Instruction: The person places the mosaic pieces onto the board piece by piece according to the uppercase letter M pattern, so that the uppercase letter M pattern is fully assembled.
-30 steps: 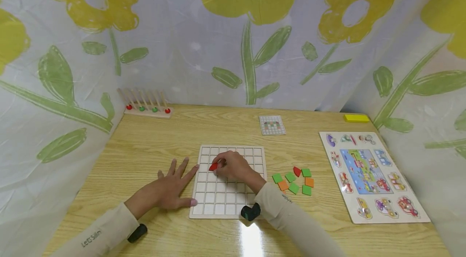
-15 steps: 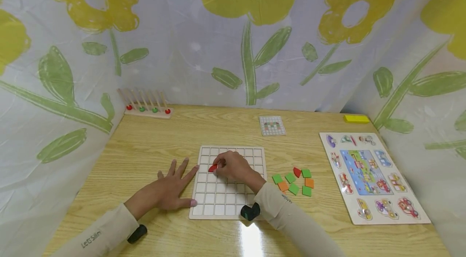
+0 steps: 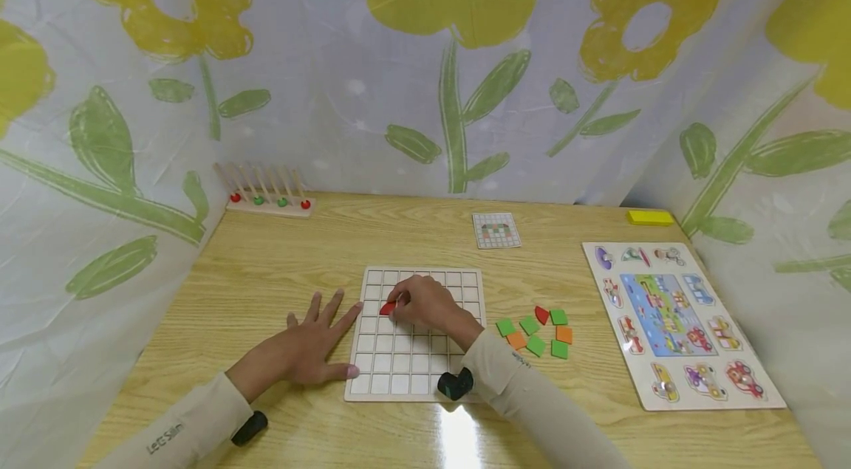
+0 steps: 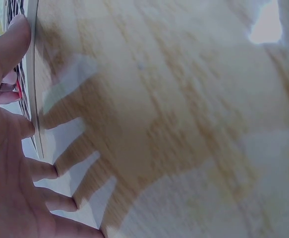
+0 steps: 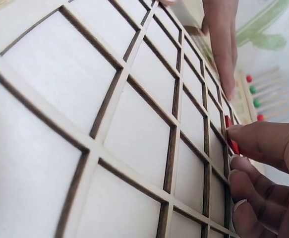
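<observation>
So from my end, the right hand (image 3: 428, 303) has a red piece (image 3: 388, 308) pinched between the thumb and fingers, with almost no gap beyond the piece itself. It's over on the left side of the grid board (image 3: 402, 363), second column in and third row from the far edge. I can't tell if it's fully down in its square.

As for which way it points: from the head view I'd say the rounded edge faces far-left. Fingertips cover part of it, so I can't call a long axis. On the right wrist cam I only get it nearly edge-on, as a thin red sliver.

The left hand (image 3: 309, 347) isn't gripping anything: fingers spread wide, palm down by the table (image 3: 266, 269), thumb and index tip touching the board's left edge.

Right of the board I've got another red piece (image 3: 541, 315) loose among green tiles (image 3: 535, 346) and orange tiles (image 3: 564, 334).
</observation>
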{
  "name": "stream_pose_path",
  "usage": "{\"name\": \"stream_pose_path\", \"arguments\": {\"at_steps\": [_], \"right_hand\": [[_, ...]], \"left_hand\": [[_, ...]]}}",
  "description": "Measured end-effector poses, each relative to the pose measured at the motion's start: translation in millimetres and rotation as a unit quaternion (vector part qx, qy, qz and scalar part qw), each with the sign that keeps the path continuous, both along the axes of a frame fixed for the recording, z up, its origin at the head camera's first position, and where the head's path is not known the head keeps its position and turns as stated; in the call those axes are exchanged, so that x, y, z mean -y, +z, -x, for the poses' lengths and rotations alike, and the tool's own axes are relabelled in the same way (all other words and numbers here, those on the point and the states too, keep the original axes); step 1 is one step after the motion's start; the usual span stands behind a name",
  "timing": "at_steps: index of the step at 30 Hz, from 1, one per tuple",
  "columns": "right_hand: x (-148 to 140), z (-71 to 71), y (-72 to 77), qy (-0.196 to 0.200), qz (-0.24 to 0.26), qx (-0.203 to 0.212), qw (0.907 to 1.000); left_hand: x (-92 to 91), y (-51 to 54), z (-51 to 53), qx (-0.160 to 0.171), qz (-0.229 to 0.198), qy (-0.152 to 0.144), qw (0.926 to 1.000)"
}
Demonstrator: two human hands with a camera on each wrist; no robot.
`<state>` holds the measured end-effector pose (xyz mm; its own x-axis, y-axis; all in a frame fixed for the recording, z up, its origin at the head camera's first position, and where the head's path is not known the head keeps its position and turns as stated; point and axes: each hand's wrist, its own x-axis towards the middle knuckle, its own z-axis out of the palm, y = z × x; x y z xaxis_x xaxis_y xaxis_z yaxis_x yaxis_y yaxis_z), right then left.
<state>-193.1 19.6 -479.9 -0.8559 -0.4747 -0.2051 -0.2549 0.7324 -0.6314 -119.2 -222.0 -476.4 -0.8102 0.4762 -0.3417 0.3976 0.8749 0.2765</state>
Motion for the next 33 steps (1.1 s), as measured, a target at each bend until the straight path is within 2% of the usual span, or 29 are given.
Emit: {"name": "stream_pose_path", "arguments": {"at_steps": [13,19,26,33], "right_hand": [[1.7,2.9,-3.8,-0.003,0.002,-0.003,1.0000],[0.3,4.3,-1.0,0.020,0.000,0.001,0.9998],[-0.5,8.1,1.2,0.055,-0.015,-0.014,0.9983],[-0.1,8.0,1.0,0.071,-0.012,-0.002,0.9974]], "left_hand": [[0.0,-0.8,0.1,-0.005,0.000,-0.003,1.0000],[0.1,-1.9,0.8,-0.004,0.001,-0.002,1.0000],[0.4,-1.7,1.1,-0.006,-0.002,-0.003,1.0000],[0.1,-1.1,0.7,-0.003,0.001,-0.001,1.0000]]}}
